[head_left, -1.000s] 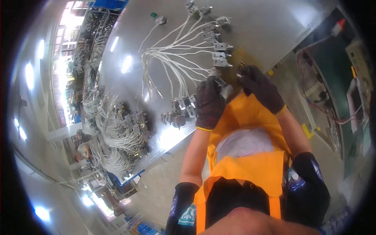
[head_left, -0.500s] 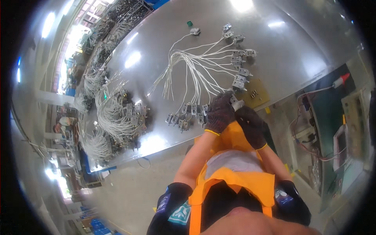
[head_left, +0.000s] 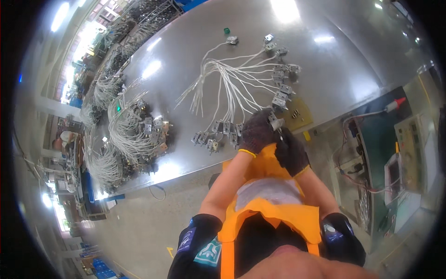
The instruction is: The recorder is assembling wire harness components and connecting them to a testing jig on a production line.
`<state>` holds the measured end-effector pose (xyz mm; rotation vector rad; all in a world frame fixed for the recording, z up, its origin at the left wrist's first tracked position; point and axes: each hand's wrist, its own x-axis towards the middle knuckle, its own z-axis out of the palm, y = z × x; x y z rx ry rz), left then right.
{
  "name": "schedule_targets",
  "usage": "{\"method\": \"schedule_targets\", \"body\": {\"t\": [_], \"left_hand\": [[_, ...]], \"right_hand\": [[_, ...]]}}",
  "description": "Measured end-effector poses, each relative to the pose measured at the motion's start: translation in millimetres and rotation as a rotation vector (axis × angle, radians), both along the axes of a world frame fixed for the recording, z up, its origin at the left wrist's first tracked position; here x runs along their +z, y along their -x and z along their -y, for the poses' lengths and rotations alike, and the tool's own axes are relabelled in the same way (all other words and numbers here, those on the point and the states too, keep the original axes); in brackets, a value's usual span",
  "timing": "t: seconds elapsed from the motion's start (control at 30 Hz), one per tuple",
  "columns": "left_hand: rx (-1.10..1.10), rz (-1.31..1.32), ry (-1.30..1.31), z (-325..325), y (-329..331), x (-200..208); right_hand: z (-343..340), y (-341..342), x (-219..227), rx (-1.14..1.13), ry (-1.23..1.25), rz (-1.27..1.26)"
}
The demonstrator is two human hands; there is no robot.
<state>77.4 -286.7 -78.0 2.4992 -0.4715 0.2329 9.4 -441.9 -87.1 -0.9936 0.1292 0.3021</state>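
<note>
My left hand (head_left: 257,133), in a dark knit glove with a yellow cuff, is closed on a small silvery metal-cased component (head_left: 276,122) at the table's near edge. Just right of it and slightly lower, my right hand (head_left: 291,152), gloved alike, has its fingers curled in close beneath the component; what they hold, if anything, is hidden. Similar wired components fan out in front: one group (head_left: 280,86) beyond my hands, another (head_left: 225,129) to the left. Their white wires (head_left: 216,65) gather into a loose bundle at the middle of the table.
A yellowish plate (head_left: 299,116) with small metal bits lies right of my hands. Heaped wired components (head_left: 134,137) fill the table's left side. A small green piece (head_left: 226,30) sits far off. Beyond the right edge stand a dark green surface (head_left: 371,139) and a red-tipped cable (head_left: 395,104).
The component in my left hand now shows more of its metal face. My right hand has dropped slightly down and left. The whole view has shifted a little.
</note>
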Motion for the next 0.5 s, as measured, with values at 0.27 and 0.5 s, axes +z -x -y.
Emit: {"method": "schedule_targets", "body": {"t": [0.27,0.5], "left_hand": [[0.14,-0.338,0.242,-5.8,15.1,24.8],[0.075,-0.423,0.715,-10.0,12.8,19.6]], "right_hand": [[-2.9,-2.4,24.9,-0.04,0.016,-0.113],[26.8,-64.4,17.6,-0.172,-0.177,0.038]]}}
